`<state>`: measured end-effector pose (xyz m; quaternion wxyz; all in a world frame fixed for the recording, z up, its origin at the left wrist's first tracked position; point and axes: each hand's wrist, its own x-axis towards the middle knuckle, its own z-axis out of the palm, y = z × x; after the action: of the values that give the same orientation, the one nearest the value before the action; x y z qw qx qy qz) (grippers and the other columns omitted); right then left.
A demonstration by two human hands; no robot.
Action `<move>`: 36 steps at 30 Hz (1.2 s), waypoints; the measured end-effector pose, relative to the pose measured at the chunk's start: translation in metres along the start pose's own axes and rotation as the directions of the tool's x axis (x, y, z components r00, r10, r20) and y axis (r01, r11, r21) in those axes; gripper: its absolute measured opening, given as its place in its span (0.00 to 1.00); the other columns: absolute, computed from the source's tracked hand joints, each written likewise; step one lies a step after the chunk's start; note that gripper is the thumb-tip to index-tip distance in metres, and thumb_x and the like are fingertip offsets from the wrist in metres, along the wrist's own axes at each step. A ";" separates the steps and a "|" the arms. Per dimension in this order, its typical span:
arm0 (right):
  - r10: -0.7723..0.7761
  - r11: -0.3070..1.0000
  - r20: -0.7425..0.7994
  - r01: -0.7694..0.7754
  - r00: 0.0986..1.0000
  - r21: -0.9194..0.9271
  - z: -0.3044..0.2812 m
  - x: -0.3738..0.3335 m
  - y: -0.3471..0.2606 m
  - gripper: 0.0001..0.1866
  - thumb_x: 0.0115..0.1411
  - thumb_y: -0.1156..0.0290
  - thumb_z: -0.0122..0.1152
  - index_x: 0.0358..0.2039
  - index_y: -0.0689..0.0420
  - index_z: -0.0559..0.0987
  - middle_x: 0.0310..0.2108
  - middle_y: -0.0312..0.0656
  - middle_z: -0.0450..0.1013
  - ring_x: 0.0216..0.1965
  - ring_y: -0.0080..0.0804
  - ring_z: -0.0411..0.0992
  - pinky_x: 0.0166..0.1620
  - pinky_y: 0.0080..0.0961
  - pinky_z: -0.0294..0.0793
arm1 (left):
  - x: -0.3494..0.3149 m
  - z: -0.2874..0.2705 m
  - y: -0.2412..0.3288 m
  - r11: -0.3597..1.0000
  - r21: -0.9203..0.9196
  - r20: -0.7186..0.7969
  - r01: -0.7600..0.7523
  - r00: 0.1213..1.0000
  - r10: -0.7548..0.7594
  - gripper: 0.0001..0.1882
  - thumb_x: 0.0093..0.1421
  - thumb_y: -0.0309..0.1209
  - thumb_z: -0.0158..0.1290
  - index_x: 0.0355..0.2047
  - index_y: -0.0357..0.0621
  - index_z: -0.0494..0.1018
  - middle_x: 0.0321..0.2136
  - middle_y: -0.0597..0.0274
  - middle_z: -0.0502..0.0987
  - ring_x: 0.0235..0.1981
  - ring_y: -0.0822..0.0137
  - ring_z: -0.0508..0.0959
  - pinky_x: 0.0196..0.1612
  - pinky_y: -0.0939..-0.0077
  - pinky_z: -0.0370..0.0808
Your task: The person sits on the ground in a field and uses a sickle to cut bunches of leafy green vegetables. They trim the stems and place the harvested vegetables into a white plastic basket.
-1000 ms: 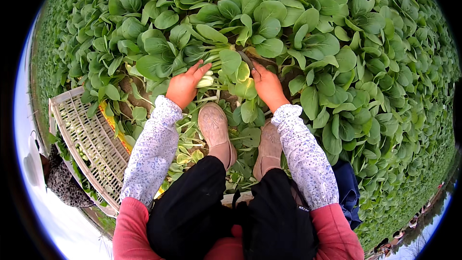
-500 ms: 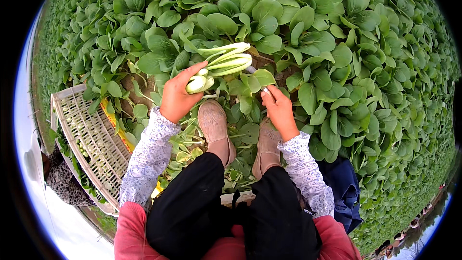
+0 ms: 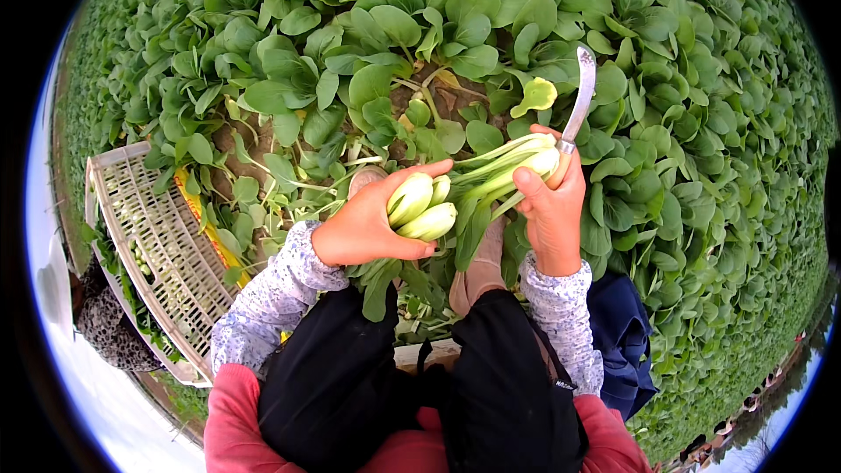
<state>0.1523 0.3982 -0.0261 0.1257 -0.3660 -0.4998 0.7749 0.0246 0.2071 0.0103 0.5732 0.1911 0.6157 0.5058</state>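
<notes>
Several bok choy heads [image 3: 422,208] are bunched in my left hand [image 3: 357,226], their pale green bases facing up and their leaves hanging below. My right hand [image 3: 557,217] is closed around a knife [image 3: 583,96] with a curved blade, which points up and away from me. The same hand grips another bok choy [image 3: 517,163], its pale base by the thumb and its stalks and leaves trailing left toward my left hand. A loose-looking leaf with a yellow edge [image 3: 536,96] shows just beyond my right hand; whether it touches anything I cannot tell.
Dense bok choy plants [image 3: 701,193] cover the ground ahead and to the right. On the left stands a slatted pale plastic crate [image 3: 175,254] with greens inside. Cut leaves and soil surround my shoes [image 3: 480,276]. Dark blue cloth [image 3: 620,342] lies by my right leg.
My right hand has turned up, raising the knife into view, and now holds a bok choy. The leaf at its fingers is now apart from it. My left hand has moved right and nearer me.
</notes>
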 end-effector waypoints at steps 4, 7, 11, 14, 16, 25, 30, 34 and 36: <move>-0.161 0.949 -0.120 0.121 0.980 -0.292 -0.007 0.013 0.012 0.27 0.44 0.66 0.75 0.42 0.61 0.72 0.32 0.34 0.70 0.31 0.20 0.67 0.37 0.18 0.70 | 0.003 -0.018 0.015 0.963 -0.263 -0.132 0.065 0.986 -0.103 0.42 0.45 0.17 0.59 0.61 0.39 0.55 0.55 0.60 0.65 0.46 0.73 0.71 0.42 0.78 0.74; -0.128 0.955 -0.041 0.111 0.991 -0.275 0.007 0.011 0.012 0.28 0.43 0.63 0.76 0.41 0.61 0.72 0.32 0.35 0.70 0.32 0.21 0.68 0.37 0.20 0.70 | 0.016 -0.019 0.019 0.985 -0.159 -0.103 -0.065 0.993 0.049 0.43 0.42 0.18 0.60 0.60 0.36 0.55 0.58 0.53 0.63 0.55 0.65 0.67 0.56 0.69 0.65; -0.109 0.994 0.167 0.105 0.980 0.031 0.035 0.000 0.027 0.36 0.44 0.57 0.75 0.48 0.60 0.66 0.38 0.36 0.70 0.32 0.22 0.70 0.35 0.18 0.72 | 0.043 0.005 0.009 0.941 -0.331 0.064 -0.062 0.994 0.088 0.52 0.41 0.25 0.64 0.64 0.37 0.47 0.60 0.55 0.59 0.61 0.63 0.61 0.63 0.68 0.54; 0.004 0.997 0.189 -0.019 0.982 0.079 0.030 -0.007 0.025 0.36 0.47 0.57 0.72 0.50 0.59 0.64 0.37 0.37 0.71 0.30 0.19 0.70 0.27 0.14 0.71 | 0.043 0.015 0.009 0.913 -0.403 0.079 -0.062 0.992 0.102 0.55 0.42 0.22 0.64 0.66 0.43 0.42 0.59 0.60 0.60 0.59 0.68 0.62 0.61 0.71 0.58; 0.026 0.994 0.199 -0.047 0.980 0.102 0.028 -0.012 0.030 0.33 0.51 0.56 0.68 0.50 0.60 0.63 0.37 0.37 0.70 0.26 0.17 0.69 0.21 0.12 0.68 | 0.043 0.017 -0.001 0.918 -0.394 0.080 -0.056 0.992 0.094 0.53 0.44 0.20 0.63 0.66 0.45 0.42 0.56 0.62 0.62 0.54 0.72 0.65 0.57 0.75 0.64; 0.121 0.981 0.171 -0.091 0.978 -0.172 0.011 0.017 0.032 0.24 0.68 0.56 0.41 0.58 0.58 0.64 0.34 0.36 0.69 0.18 0.15 0.61 0.20 0.13 0.61 | 0.029 -0.018 -0.004 0.957 0.288 0.018 0.041 0.999 -0.048 0.46 0.41 0.22 0.61 0.63 0.44 0.55 0.47 0.61 0.73 0.46 0.72 0.72 0.53 0.75 0.68; -0.020 0.866 0.281 0.157 0.960 -0.475 0.018 0.058 0.082 0.21 0.66 0.64 0.45 0.57 0.57 0.67 0.35 0.41 0.70 0.25 0.25 0.64 0.30 0.21 0.66 | 0.048 -0.031 0.008 0.633 0.761 0.034 -0.144 0.983 0.183 0.47 0.37 0.28 0.61 0.61 0.45 0.57 0.59 0.48 0.62 0.51 0.55 0.73 0.54 0.66 0.69; 0.074 0.851 0.245 0.067 0.967 -0.521 0.025 0.062 0.105 0.19 0.65 0.67 0.46 0.56 0.57 0.68 0.49 0.52 0.70 0.48 0.44 0.70 0.51 0.30 0.68 | 0.079 -0.061 0.015 0.349 0.937 -0.067 0.029 0.993 0.097 0.46 0.36 0.27 0.59 0.61 0.44 0.57 0.62 0.41 0.52 0.39 0.47 0.77 0.42 0.62 0.75; 0.071 0.844 0.258 0.080 0.964 -0.530 0.031 0.066 0.108 0.19 0.65 0.67 0.47 0.55 0.57 0.68 0.50 0.53 0.69 0.50 0.47 0.69 0.52 0.31 0.67 | 0.086 -0.081 0.013 0.083 0.980 -0.184 0.182 0.983 0.016 0.45 0.37 0.26 0.58 0.61 0.40 0.57 0.62 0.36 0.52 0.31 0.51 0.79 0.33 0.62 0.77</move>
<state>0.1031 0.3630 -0.1411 -0.0483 -0.2774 -0.7094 0.6461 -0.0758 0.2502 -0.0366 0.2742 0.4546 0.8451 -0.0633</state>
